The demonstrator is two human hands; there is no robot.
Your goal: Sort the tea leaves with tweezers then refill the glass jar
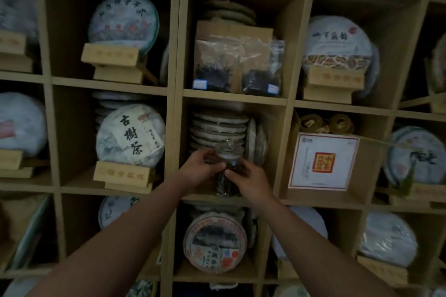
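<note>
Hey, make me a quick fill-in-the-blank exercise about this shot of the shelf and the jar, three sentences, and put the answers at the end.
1. The glass jar is held between ____ hands, the left hand and the right hand.
2. The jar's glass lid is ____ the jar.
3. In the compartment directly above the jar stand clear bags of dark loose ____.

Missing words: both; on; tea leaves

The sides of the clear glass jar (228, 164) are covered by both hands; the stacked round tea cakes (218, 128) behind are partly hidden.
</note>
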